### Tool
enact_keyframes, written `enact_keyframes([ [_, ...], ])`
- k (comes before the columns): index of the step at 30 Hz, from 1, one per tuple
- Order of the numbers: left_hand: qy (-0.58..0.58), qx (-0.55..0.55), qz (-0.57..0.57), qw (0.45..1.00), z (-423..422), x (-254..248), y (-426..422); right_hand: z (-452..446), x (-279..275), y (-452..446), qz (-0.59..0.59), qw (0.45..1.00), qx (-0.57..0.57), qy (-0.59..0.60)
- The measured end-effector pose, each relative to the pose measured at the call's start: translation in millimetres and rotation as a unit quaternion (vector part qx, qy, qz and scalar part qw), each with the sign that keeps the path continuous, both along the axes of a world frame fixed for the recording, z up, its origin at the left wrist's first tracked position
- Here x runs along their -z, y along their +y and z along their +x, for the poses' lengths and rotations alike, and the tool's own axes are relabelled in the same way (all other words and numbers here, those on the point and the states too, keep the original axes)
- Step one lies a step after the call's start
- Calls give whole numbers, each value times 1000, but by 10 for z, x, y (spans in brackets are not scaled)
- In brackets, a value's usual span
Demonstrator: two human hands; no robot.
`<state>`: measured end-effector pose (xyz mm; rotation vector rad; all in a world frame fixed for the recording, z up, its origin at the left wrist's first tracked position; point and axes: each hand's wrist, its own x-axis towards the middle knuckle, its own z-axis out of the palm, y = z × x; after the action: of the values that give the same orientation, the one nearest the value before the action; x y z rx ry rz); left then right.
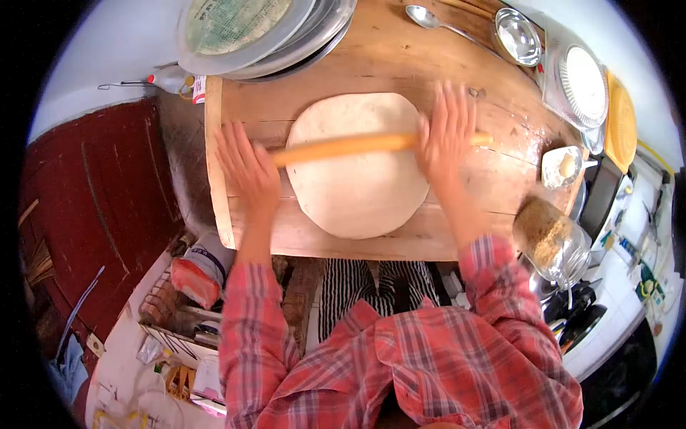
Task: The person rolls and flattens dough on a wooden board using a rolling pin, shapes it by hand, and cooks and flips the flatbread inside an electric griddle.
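A pale, rounded sheet of dough [357, 193] lies flat on the wooden board [343, 61]. Across its upper half rests a wooden rolling pin [350, 149], tilted slightly up to the right. My left hand [250, 163] lies with its palm over the pin's left end, its fingers stretched forward and apart. Over the right part of the pin is my right hand [446, 136], flat and somewhat blurred, with its fingers also stretched out. The pin's right tip sticks out beyond that hand. Neither hand's fingers wrap round the pin.
Stacked metal pans [286, 53] stand at the back left. A spoon [425, 17] and a metal bowl [517, 37] lie at the back right. Along the right edge are a small white dish [562, 167] and a glass jar [550, 239] of brown crumbly material.
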<state>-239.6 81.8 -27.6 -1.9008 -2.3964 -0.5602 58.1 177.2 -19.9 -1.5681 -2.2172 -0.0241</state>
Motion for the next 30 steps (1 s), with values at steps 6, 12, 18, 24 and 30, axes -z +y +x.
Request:
enact_keyframes([
  [6,11,-185,117,976,-402,206,978,-337,-67,1036,113,990,6,87],
  [12,-19,-15,-47,999,124,64,-359,90,-23,-474,-110,993,17,-36],
  [18,7,-41,61,997,-100,37,569,-225,63,373,-3,1000,27,-7],
  [24,-157,-220,162,949,-173,226,868,-316,-108,926,89,992,-9,93],
  [30,-166,-87,-14,982,671,98,237,-8,-30,-303,-60,995,3,80],
])
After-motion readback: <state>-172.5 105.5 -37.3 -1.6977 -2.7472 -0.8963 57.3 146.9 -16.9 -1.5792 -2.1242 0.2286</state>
